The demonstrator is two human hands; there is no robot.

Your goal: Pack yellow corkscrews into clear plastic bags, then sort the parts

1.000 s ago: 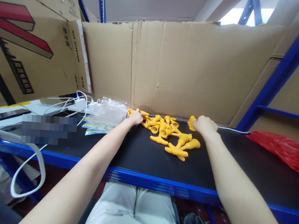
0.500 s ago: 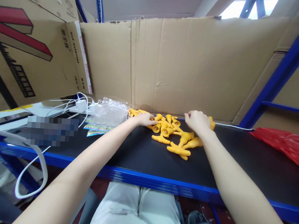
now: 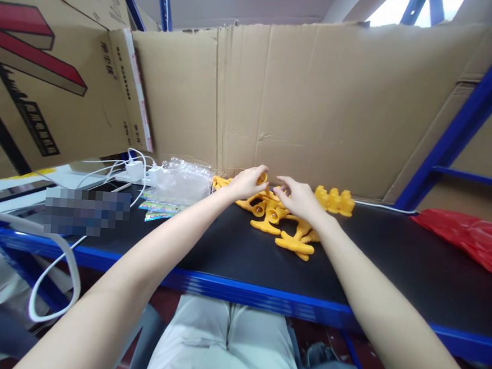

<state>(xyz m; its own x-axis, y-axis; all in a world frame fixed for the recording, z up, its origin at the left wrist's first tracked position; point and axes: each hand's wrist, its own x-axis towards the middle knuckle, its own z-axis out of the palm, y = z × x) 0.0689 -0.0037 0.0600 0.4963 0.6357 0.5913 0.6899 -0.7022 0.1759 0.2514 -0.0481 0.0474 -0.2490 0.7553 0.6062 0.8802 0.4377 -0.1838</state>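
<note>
My left hand (image 3: 246, 183) is closed around a yellow plastic toy piece (image 3: 262, 178), whose round hollow end points up past the fingertips. Just to its right, my right hand (image 3: 299, 199) hovers over the pile with thumb and forefinger apart, holding nothing I can see. Beneath both hands lies a loose pile of yellow toy pieces (image 3: 265, 227), some with cup-like ends and some with T-shaped ends. Part of the pile is hidden by the hands. Several yellow pieces (image 3: 334, 202) stand upright in a group behind my right wrist.
The black tabletop (image 3: 232, 256) has a blue metal front edge (image 3: 263, 299). Clear plastic bags (image 3: 182, 183) and colourful packets (image 3: 159, 215) lie left, near white chargers and cables (image 3: 134, 171). A red plastic bag (image 3: 465, 236) lies right. A cardboard wall (image 3: 297, 109) rises behind.
My right hand has moved left from the upright pieces toward the pile, uncovering the group. My left hand has risen slightly with a yellow piece in it.
</note>
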